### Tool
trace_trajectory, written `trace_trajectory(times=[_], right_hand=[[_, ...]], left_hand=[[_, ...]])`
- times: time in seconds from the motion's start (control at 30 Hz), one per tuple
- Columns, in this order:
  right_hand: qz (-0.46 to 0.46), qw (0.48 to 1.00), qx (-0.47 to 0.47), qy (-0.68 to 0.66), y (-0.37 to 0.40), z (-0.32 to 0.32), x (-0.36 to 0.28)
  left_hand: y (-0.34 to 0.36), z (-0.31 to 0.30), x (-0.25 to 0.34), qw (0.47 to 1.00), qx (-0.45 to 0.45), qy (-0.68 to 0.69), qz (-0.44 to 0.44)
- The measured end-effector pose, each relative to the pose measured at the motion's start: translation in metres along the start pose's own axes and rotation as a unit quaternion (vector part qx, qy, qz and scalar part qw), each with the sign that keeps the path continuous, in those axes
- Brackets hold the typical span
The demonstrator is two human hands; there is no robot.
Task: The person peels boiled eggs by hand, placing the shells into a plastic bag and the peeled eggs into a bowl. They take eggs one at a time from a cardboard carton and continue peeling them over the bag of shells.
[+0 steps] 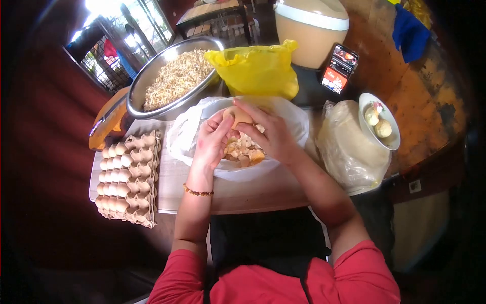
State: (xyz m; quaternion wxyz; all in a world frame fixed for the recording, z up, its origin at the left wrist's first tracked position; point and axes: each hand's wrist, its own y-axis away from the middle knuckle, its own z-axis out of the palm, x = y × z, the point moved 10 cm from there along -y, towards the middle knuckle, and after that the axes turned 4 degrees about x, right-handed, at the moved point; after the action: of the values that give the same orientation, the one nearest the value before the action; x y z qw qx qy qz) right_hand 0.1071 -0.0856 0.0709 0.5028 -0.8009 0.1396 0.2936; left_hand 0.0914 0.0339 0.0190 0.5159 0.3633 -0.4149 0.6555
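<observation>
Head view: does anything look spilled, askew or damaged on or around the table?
No spill shows: the shell pieces lie inside the white plastic bag. The egg tray looks awkward, though: its near corner seems to jut past the front edge of the table. On the right, the brown wooden surface has dark, worn-looking patches.

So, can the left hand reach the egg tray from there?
Probably yes: only the white bag and tabletop separate the left hand from the egg tray, though that hand holds an egg.

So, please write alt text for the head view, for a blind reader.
Left hand and right hand hold a brown egg over shell pieces in a white bag. Egg tray at left, two eggs in a bowl at right.
</observation>
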Motion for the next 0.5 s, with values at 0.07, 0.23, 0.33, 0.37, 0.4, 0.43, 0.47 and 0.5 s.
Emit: trace_trajectory(times=[0.07, 0.23, 0.33, 0.37, 0.4, 0.43, 0.47, 0.5], right_hand=[[-0.003, 1.000, 0.010, 0.006, 0.0020, 0.0051, 0.0022], [-0.006, 1.000, 0.020, 0.014, 0.0021, 0.0036, -0.0009], [-0.012, 0.999, 0.023, 0.024, 0.0028, 0.0042, -0.0004], [-0.013, 0.999, 0.021, 0.024, 0.0022, 0.0036, -0.0027], [-0.014, 0.999, 0.019, 0.023, 0.0016, 0.0032, -0.0042], [-0.014, 0.999, 0.018, 0.024, 0.0016, 0.0032, -0.0038], [-0.016, 0.999, 0.018, 0.022, 0.0016, 0.0033, -0.0036], [-0.018, 0.999, 0.017, 0.021, 0.0014, 0.0034, -0.0035]], left_hand=[[0.0026, -0.0066, -0.0006, 1.000, 0.014, -0.007, 0.000], [0.0037, -0.0051, 0.0015, 0.999, 0.021, -0.024, -0.001], [0.0031, -0.0054, 0.0011, 0.999, 0.022, -0.033, -0.001], [0.0029, -0.0058, 0.0010, 0.999, 0.024, -0.037, -0.002], [0.0034, -0.0054, 0.0021, 0.999, 0.024, -0.036, -0.003], [0.0039, -0.0043, 0.0047, 0.999, 0.021, -0.045, 0.000], [0.0042, -0.0033, 0.0063, 0.998, 0.018, -0.054, 0.004], [0.0041, -0.0032, 0.0064, 0.998, 0.018, -0.054, 0.004]])
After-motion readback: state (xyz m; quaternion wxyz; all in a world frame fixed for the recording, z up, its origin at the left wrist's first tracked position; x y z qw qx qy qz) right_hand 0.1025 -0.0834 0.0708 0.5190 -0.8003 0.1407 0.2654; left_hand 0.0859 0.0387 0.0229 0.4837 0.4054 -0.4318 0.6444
